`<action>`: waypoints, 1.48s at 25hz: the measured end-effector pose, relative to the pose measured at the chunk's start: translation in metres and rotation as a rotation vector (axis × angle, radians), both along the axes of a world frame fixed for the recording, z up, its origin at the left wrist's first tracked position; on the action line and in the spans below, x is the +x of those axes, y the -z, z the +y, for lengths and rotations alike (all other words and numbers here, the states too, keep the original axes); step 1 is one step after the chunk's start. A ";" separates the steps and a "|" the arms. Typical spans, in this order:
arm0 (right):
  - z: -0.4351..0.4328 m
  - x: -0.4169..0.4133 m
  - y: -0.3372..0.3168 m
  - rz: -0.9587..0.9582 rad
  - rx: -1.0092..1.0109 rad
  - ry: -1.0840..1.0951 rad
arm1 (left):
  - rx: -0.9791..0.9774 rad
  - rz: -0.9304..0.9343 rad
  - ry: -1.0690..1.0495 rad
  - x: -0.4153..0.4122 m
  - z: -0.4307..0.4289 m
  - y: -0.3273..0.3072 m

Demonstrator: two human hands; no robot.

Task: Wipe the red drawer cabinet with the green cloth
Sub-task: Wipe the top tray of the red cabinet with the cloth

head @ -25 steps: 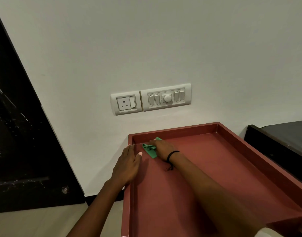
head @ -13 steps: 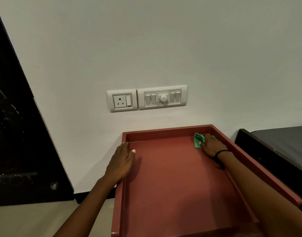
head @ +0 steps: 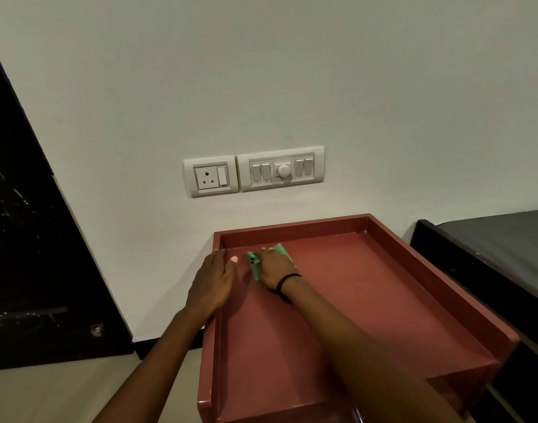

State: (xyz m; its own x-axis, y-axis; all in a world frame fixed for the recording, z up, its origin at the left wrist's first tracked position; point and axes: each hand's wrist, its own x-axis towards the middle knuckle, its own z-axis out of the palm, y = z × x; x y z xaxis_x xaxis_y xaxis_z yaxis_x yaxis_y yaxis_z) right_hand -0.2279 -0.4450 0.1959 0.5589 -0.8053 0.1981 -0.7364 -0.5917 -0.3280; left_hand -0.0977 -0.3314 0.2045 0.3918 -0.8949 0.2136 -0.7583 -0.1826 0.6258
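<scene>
Cloth at the tray-top's upper-left corner

The right hand (head: 275, 270) curls over the bunched green cloth (head: 254, 264), pressing it onto the red drawer cabinet (head: 368, 300) — the left hand (head: 213, 279), at centre frame, rests flat on the left rim, holding nothing.

White wall (head: 261, 71) behind, bearing a socket plate (head: 211, 177) just beside a switch panel (head: 281, 170); black door (head: 26, 239) at left; dark furniture (head: 490, 245) at right; pale floor (head: 63, 395) below.
</scene>
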 end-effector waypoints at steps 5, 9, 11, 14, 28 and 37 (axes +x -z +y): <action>0.057 0.020 0.008 0.024 -0.101 -0.183 | 0.000 0.015 0.008 0.000 0.004 -0.001; 0.031 -0.023 0.005 0.049 -0.196 -0.160 | 0.034 -0.044 0.013 0.001 0.009 -0.003; 0.013 -0.062 0.002 0.059 -0.193 -0.091 | 0.042 -0.065 0.023 0.000 0.011 -0.003; -0.020 -0.140 0.001 0.070 -0.161 0.136 | 0.040 -0.082 0.030 -0.003 0.013 -0.005; 0.033 -0.106 0.012 0.008 -0.090 0.182 | 0.066 -0.058 0.061 -0.019 0.041 -0.008; 0.153 -0.043 0.017 -0.011 -0.231 -0.259 | 0.079 -0.108 0.052 -0.033 0.058 -0.010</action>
State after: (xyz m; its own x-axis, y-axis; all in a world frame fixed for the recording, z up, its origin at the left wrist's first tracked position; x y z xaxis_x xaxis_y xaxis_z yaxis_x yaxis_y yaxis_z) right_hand -0.2712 -0.2922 0.1786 0.7356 -0.5702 0.3657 -0.5491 -0.8181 -0.1710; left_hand -0.1304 -0.2735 0.2147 0.3234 -0.9289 0.1801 -0.8299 -0.1871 0.5255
